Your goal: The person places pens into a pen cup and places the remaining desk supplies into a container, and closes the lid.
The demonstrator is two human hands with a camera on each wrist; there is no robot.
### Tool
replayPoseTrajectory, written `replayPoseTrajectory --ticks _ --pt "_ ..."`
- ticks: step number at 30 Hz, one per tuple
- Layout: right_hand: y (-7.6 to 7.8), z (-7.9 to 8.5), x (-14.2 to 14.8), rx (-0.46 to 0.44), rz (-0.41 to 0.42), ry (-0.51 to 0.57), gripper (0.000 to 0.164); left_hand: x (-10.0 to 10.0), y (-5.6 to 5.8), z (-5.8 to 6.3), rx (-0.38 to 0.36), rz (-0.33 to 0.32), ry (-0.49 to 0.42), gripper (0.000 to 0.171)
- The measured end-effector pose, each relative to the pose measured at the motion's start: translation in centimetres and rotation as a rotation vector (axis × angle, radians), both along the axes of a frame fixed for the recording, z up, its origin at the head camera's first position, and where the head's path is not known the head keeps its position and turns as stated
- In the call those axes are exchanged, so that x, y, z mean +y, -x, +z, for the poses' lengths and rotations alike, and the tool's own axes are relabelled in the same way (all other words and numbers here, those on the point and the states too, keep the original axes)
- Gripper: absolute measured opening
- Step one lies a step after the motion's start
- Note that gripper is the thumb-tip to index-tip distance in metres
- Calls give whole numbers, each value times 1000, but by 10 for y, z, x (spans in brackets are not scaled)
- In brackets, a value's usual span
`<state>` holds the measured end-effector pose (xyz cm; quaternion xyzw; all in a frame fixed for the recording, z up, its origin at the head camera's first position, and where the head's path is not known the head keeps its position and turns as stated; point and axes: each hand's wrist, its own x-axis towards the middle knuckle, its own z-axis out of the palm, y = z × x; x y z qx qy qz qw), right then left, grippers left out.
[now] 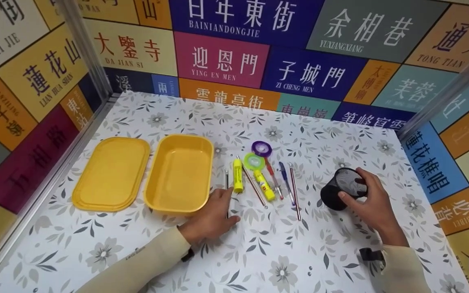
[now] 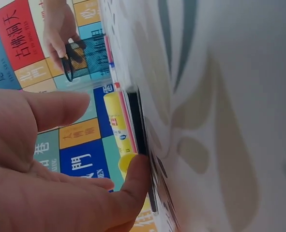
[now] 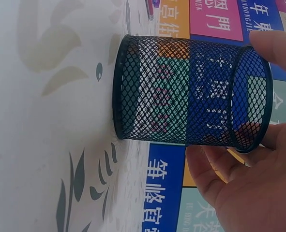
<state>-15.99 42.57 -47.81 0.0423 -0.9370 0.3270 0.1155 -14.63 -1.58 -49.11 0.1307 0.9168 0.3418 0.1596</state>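
Observation:
My left hand [image 1: 214,215] is low over the table beside a thin black pen [image 1: 227,178], its forefinger right at the pen in the left wrist view and its thumb spread away. A black mesh pen cup [image 3: 181,92] stands upright on the table at the right. My right hand [image 1: 373,199] grips this cup near its top rim, thumb on one side and fingers round the other. Just right of the black pen lie a yellow stick [image 1: 238,175], a yellow glue stick [image 1: 264,185], a striped pencil [image 1: 254,181], a red pen [image 1: 272,174], a blue pen [image 1: 285,177] and another striped pencil [image 1: 294,187].
A green tape roll [image 1: 249,156] and a purple tape roll [image 1: 255,145] lie behind the pens. To the left are an open yellow box [image 1: 210,162] and its yellow lid [image 1: 112,175]. Panels with lettering [image 1: 222,61] border the flower-patterned table [image 1: 283,248].

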Motion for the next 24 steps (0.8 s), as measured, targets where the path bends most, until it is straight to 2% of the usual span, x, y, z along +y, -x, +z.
replayPoseTrajectory --ticks 3,13,19,24 --pt "-1 0 0 -1 -5 0 87 1 2 -2 -19 2 15 87" --pt "-2 1 -2 -16 -14 -12 88 3 3 -2 -12 -19 112 84" --pt "-1 1 -2 -16 -7 -12 88 6 6 -3 28 9 155 77" --pt "-1 0 -1 -7 3 -2 89 7 8 -5 64 28 151 68"
